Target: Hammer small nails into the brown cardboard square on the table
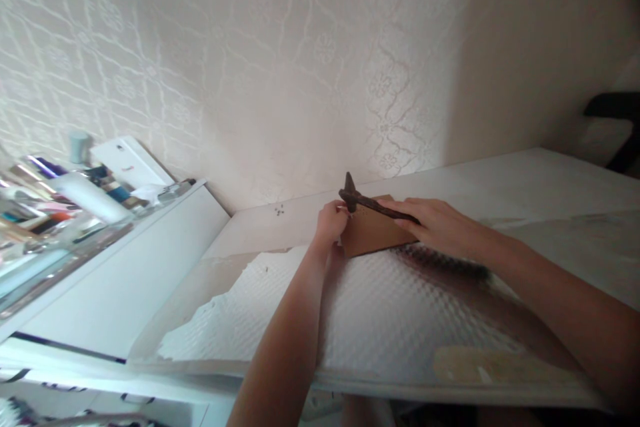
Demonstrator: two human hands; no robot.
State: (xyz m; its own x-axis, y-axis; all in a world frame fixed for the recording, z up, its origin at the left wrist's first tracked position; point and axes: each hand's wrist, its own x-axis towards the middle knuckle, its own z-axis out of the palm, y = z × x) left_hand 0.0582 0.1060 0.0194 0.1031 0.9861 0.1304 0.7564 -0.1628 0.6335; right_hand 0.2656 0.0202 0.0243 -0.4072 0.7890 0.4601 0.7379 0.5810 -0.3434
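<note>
My right hand (433,221) is wrapped round the handle of a dark brown hammer (373,203). The hammer's head is over the left part of a flat brown board (375,232). At that board's left edge, my left hand (331,221) has its fingers drawn together close beside the hammer head. What they pinch, if anything, is too small to make out. Tiny dark marks dot the board near the head. The board lies on the white table, at the far edge of a white quilted sheet (380,300).
Several small dark bits (279,210) lie on the table near the patterned wall (300,93). A white cabinet (120,273) on the left carries bottles and other crowded items. The table's worn front edge (450,387) runs below my arms. Part of a black object (613,107) shows at far right.
</note>
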